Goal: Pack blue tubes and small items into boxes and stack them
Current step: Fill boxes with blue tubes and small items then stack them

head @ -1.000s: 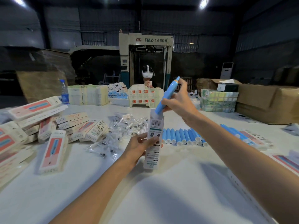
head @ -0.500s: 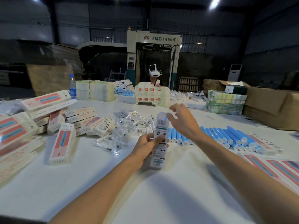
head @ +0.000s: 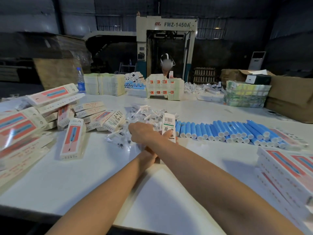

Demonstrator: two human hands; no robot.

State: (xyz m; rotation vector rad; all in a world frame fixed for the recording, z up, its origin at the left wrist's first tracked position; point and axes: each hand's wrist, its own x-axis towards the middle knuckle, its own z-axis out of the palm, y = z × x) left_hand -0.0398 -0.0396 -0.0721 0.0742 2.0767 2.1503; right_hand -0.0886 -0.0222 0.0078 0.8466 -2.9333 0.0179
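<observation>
Box (head: 168, 123), white, barcoded: held upright near the centre of the counter (head: 101, 167), just left of the row of blue tubes (head: 228, 131).
Left hand (head: 167, 134): fingers wrapped round the box, mostly hidden under the right forearm.
Right hand (head: 142, 133): crossed over, on the heap of bagged small items (head: 144, 114); cannot tell how its fingers lie.
Red-and-blue printed boxes (head: 72, 138): piled at left.

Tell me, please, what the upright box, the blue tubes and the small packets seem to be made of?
The upright box looks like thin matt cardboard, printed with a barcode and labels. The blue tubes appear to be smooth plastic, slightly glossy, with white end caps. The small packets seem to be clear plastic film: see-through and glinting.
</observation>
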